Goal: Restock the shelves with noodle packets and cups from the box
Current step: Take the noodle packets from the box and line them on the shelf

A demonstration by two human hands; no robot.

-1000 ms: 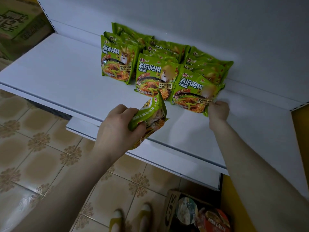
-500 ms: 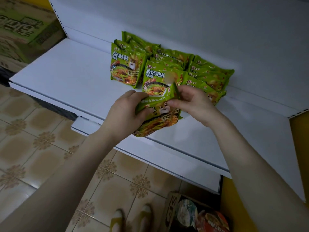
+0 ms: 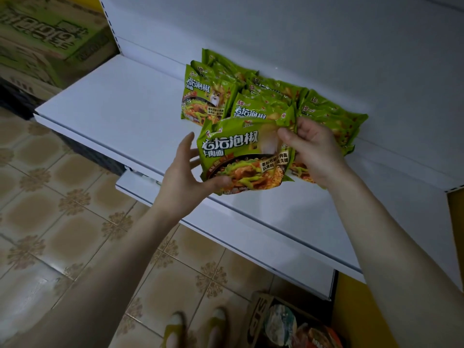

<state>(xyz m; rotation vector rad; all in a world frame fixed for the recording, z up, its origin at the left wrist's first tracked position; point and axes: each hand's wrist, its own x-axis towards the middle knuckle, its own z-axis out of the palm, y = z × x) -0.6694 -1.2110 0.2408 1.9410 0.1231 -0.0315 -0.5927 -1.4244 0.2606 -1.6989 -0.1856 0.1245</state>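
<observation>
Packet (image 3: 241, 156) up over the shelf (image 3: 125, 101), right in front of the stocked rows (image 3: 208, 96). L hand (image 3: 183, 177) fingers spread behind its left edge w/ thumb on front, R hand (image 3: 316, 149) pinching the top-right corner.

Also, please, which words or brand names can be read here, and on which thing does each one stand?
"老坛泡椒", "牛肉面": held packet.
"统一", "老坛泡椒": shelf packets.
Small white label on the held packet: too small to read with certainty.
Green carton, upper left: big characters, too blurred.
Floor box: letters too blurred.
</observation>
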